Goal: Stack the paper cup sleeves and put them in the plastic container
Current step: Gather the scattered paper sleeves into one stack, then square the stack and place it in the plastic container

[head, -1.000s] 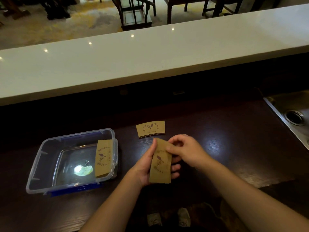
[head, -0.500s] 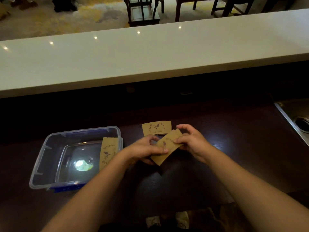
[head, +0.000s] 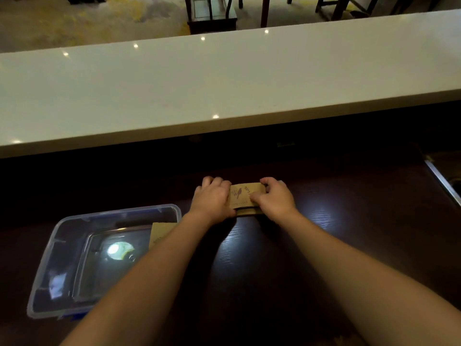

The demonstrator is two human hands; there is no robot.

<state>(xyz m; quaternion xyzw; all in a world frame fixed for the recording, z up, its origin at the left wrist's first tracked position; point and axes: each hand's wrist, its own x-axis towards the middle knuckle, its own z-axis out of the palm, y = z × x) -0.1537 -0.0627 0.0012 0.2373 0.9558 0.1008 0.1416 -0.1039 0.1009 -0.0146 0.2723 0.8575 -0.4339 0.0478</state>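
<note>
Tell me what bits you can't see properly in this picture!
- Sleeve in the plastic container: head view, the left forearm covers most of that sleeve.
- Sleeve stack: both ends sit under the left hand and right hand, so the count is unclear.
- Sink: cut off by the right edge.
- Printed words on the top sleeve: too small to read.

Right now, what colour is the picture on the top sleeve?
Dark purplish-brown, a little bird with leafy sprigs, printed on the tan top sleeve. The head view shows it.
</note>
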